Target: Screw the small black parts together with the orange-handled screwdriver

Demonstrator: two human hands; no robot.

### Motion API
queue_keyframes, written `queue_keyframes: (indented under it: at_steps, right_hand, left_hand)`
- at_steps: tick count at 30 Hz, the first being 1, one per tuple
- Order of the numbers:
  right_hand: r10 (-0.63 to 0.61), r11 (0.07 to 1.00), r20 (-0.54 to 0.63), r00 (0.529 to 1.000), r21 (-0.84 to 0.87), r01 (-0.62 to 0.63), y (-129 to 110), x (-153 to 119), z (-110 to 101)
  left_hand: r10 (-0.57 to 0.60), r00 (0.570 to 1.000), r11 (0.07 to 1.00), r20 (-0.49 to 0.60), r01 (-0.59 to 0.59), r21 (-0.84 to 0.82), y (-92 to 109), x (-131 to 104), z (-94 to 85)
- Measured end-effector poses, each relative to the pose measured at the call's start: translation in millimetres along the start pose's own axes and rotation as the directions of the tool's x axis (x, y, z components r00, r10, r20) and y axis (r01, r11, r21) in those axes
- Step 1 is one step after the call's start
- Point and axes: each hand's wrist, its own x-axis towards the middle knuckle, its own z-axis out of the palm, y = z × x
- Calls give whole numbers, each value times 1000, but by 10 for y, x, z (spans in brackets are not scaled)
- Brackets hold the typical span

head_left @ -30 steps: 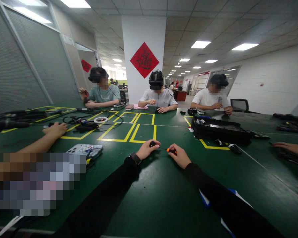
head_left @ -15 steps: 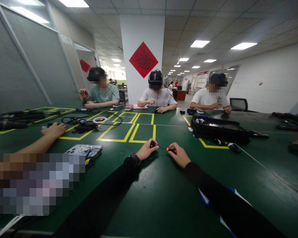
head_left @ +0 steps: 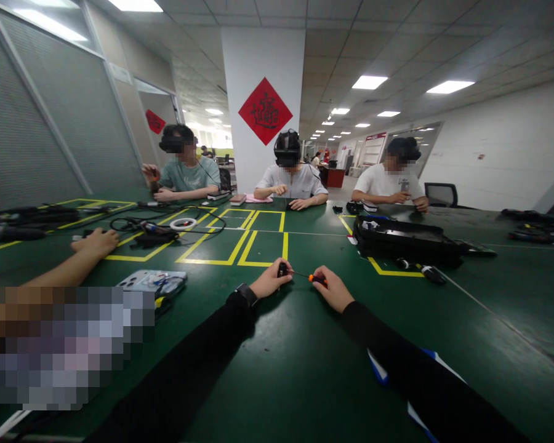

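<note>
Just in front of me, over the green table (head_left: 277, 363), my left hand (head_left: 268, 280) is closed on a small black part (head_left: 282, 269), whose kind I cannot make out. My right hand (head_left: 335, 289) grips a screwdriver (head_left: 319, 280) by its orange and black handle. The thin shaft points left and reaches the black part, or comes very close to it; whether the tip sits in a screw is too small to see. Both hands stay low, a short way apart.
An open black case (head_left: 406, 240) lies to the right, with a black corded device (head_left: 431, 274) before it. Yellow tape (head_left: 207, 261) marks rectangles on the table. At left are cables, a white ring (head_left: 183, 224) and a co-worker's arm (head_left: 67, 261). Several people sit opposite.
The view has shifted very slightly. Both hands keep the same hold, with the screwdriver still pointing at the black part.
</note>
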Motion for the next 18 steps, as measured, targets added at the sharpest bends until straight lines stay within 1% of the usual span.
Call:
queue_keyframes:
  at_steps: [6, 9, 12, 18]
  right_hand:
    - [54, 998, -5, 999, 38, -53, -33, -6, 0]
    - [18, 1000, 17, 1000, -3, -18, -23, 11, 0]
    - [-19, 998, 28, 999, -52, 20, 0, 25, 7]
    - [-26, 998, 33, 999, -48, 27, 8, 29, 2]
  left_hand:
    - [18, 1000, 1000, -6, -18, 13, -19, -2, 1]
    - [10, 1000, 1000, 3, -10, -27, -39, -1, 2]
    - [-23, 1000, 997, 7, 23, -70, -52, -1, 9]
    - [-51, 999, 996, -6, 50, -76, -75, 1, 17]
